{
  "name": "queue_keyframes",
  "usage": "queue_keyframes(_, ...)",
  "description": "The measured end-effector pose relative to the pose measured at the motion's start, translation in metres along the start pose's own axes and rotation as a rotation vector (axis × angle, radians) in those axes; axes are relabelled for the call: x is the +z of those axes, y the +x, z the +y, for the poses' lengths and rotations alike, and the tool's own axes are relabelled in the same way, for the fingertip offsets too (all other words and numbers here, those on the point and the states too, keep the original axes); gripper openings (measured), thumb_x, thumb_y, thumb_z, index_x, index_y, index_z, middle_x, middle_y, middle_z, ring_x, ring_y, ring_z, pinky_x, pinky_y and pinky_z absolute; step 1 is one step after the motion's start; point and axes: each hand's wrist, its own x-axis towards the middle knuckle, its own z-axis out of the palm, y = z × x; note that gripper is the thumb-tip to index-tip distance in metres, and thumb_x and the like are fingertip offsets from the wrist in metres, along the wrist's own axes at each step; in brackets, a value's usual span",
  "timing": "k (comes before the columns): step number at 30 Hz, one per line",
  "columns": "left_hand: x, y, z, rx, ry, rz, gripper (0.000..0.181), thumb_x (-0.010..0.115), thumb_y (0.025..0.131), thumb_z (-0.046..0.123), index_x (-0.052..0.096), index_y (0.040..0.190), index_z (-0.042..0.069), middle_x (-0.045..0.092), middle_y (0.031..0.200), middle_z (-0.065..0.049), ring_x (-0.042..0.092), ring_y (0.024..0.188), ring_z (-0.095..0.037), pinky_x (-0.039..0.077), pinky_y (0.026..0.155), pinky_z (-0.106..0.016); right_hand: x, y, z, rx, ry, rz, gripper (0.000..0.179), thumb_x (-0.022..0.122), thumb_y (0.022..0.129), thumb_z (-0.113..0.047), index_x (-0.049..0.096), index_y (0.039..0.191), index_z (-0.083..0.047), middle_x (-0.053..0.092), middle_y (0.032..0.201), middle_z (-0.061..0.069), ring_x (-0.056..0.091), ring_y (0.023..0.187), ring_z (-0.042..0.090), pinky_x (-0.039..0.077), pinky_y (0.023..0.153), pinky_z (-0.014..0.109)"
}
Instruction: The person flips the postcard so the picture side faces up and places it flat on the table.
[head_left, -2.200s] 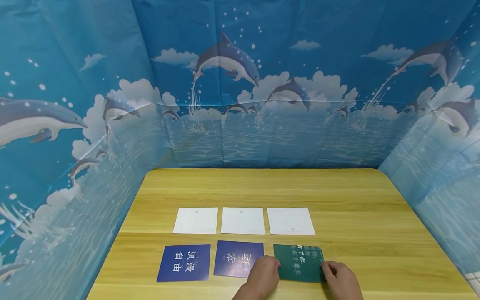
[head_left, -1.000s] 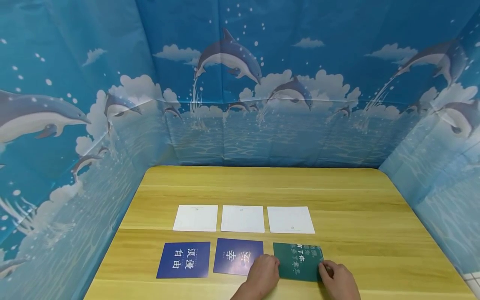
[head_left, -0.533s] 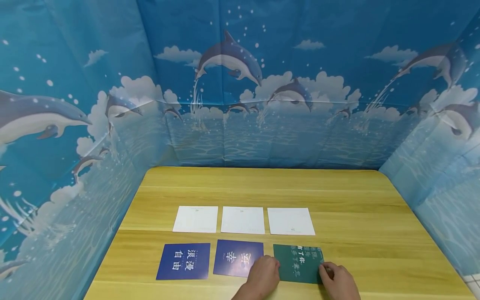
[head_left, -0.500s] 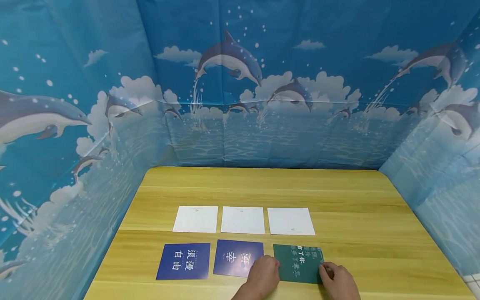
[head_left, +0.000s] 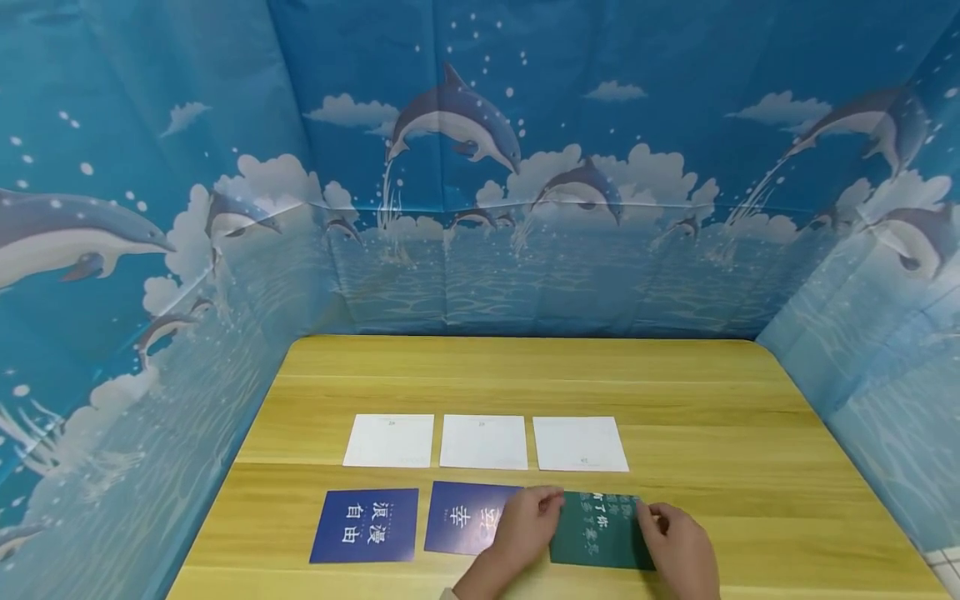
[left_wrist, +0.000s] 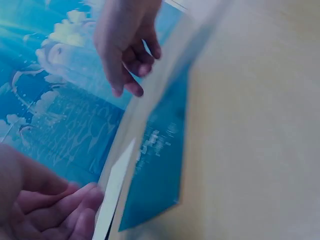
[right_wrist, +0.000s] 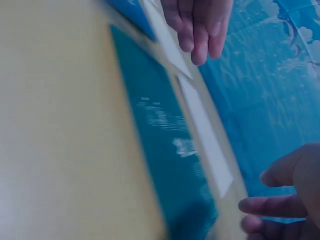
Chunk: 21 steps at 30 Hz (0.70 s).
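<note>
A dark green postcard (head_left: 600, 537) with pale Chinese writing lies flat on the table. My left hand (head_left: 525, 525) hovers over its left edge, fingers loosely bent and raised off the card, as the left wrist view shows. Over the right edge hangs my right hand (head_left: 681, 546), its thumb and fingers apart in the right wrist view (right_wrist: 285, 192) and holding nothing. Left of the green card lies a purple-blue postcard (head_left: 453, 533), partly covered by my left hand. A second blue postcard (head_left: 326, 542) sits further left.
Three white cards (head_left: 483, 446) form a row behind the coloured ones. They rest on a wood-grain table (head_left: 735, 433). A blue dolphin-print sheet (head_left: 600, 275) stands up along the back and both sides.
Both hands have let go of the green card's side edges and risen from it, the left shifting slightly up in the head view. The cards keep their places.
</note>
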Motion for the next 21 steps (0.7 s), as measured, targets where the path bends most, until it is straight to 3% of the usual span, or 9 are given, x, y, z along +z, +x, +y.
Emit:
queue_keyframes(2, -0.002, 0.008, 0.001, 0.007, -0.111, 0.032, 0.025, 0.054, 0.09, 0.003, 0.061, 0.11, -0.01, 0.067, 0.097, -0.012, 0.062, 0.085, -0.012, 0.049, 0.068, -0.018, -0.004, 0.005, -0.002, 0.0, 0.055, 0.003, 0.041, 0.051, 0.093, -0.033, 0.064, 0.098, 0.005, 0.052, 0.065, 0.003, 0.045, 0.058, 0.019, 0.034, 0.052, 0.031)
queue_keyframes(5, -0.006, 0.019, 0.002, 0.003, -0.202, 0.059, 0.032, 0.051, 0.09, 0.0, 0.052, 0.119, -0.015, 0.061, 0.109, -0.021, 0.06, 0.099, -0.027, 0.049, 0.079, -0.023, -0.01, 0.015, -0.005, -0.026, 0.13, 0.01, 0.045, 0.048, 0.094, -0.036, 0.061, 0.107, 0.005, 0.058, 0.077, 0.008, 0.05, 0.065, 0.021, 0.04, 0.054, 0.03)
queue_keyframes(10, -0.014, 0.038, 0.001, -0.087, -0.301, 0.078, 0.042, 0.05, 0.089, 0.002, 0.042, 0.125, -0.018, 0.054, 0.118, -0.027, 0.053, 0.107, -0.036, 0.046, 0.087, -0.032, -0.014, 0.033, -0.011, -0.119, 0.209, 0.064, 0.045, 0.047, 0.095, -0.034, 0.058, 0.113, 0.006, 0.062, 0.094, 0.017, 0.057, 0.079, 0.027, 0.048, 0.059, 0.036)
queue_keyframes(16, -0.023, 0.058, 0.0, -0.195, -0.289, -0.002, 0.049, 0.051, 0.091, 0.009, 0.036, 0.13, -0.017, 0.048, 0.126, -0.028, 0.046, 0.117, -0.037, 0.04, 0.094, -0.041, -0.016, 0.052, -0.014, -0.139, 0.292, 0.003, 0.047, 0.041, 0.098, -0.031, 0.051, 0.122, 0.007, 0.054, 0.113, 0.027, 0.051, 0.101, 0.038, 0.045, 0.079, 0.05)
queue_keyframes(19, -0.023, 0.066, 0.0, -0.224, -0.264, -0.025, 0.05, 0.05, 0.091, 0.009, 0.035, 0.131, -0.017, 0.045, 0.128, -0.028, 0.042, 0.12, -0.039, 0.038, 0.096, -0.044, -0.014, 0.061, -0.015, -0.108, 0.332, -0.016, 0.049, 0.04, 0.098, -0.032, 0.049, 0.122, 0.009, 0.052, 0.115, 0.028, 0.049, 0.103, 0.039, 0.045, 0.079, 0.05)
queue_keyframes(20, -0.022, 0.068, 0.0, -0.23, -0.251, -0.03, 0.044, 0.05, 0.091, 0.009, 0.041, 0.125, -0.018, 0.044, 0.13, -0.028, 0.041, 0.12, -0.038, 0.038, 0.096, -0.043, -0.013, 0.064, -0.015, -0.098, 0.341, -0.02, 0.048, 0.04, 0.098, -0.031, 0.049, 0.122, 0.01, 0.052, 0.115, 0.028, 0.049, 0.103, 0.039, 0.045, 0.079, 0.05)
queue_keyframes(21, -0.022, 0.07, 0.0, -0.231, -0.242, -0.03, 0.035, 0.05, 0.09, 0.008, 0.049, 0.115, -0.018, 0.046, 0.127, -0.028, 0.049, 0.113, -0.037, 0.043, 0.09, -0.042, -0.012, 0.068, -0.016, -0.089, 0.347, -0.023, 0.049, 0.04, 0.098, -0.031, 0.048, 0.122, 0.011, 0.052, 0.115, 0.028, 0.049, 0.102, 0.039, 0.045, 0.079, 0.05)
